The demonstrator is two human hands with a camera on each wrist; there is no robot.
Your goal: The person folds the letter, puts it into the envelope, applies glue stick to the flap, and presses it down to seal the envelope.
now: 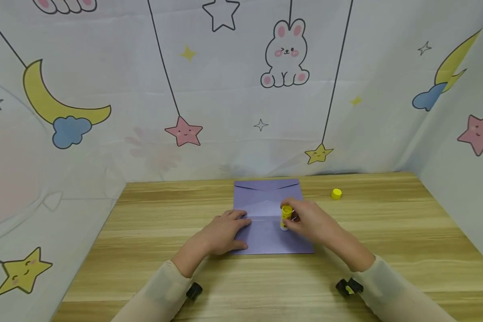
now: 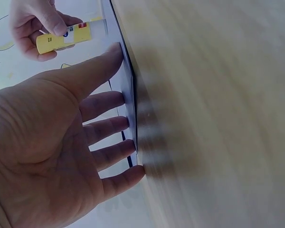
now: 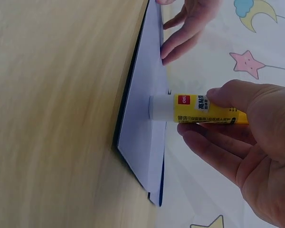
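A purple envelope (image 1: 267, 241) lies flat on the wooden table, with a crease across its middle and a pointed flap line at its far end. My left hand (image 1: 227, 232) rests spread on the envelope's left side, fingertips pressing its edge. In my right hand (image 1: 311, 221) I grip a yellow glue stick (image 3: 199, 108), thumb on one side and fingers on the other. The stick stands upright, its white end down against the paper on the right half of the envelope. Its label shows in the right wrist view.
A small yellow cap (image 1: 336, 193) sits on the table (image 1: 386, 232) to the right, beyond my right hand. Behind the table hangs a white curtain (image 1: 241, 98) printed with stars, moons and a rabbit. Black wrist cameras sit at both sleeves.
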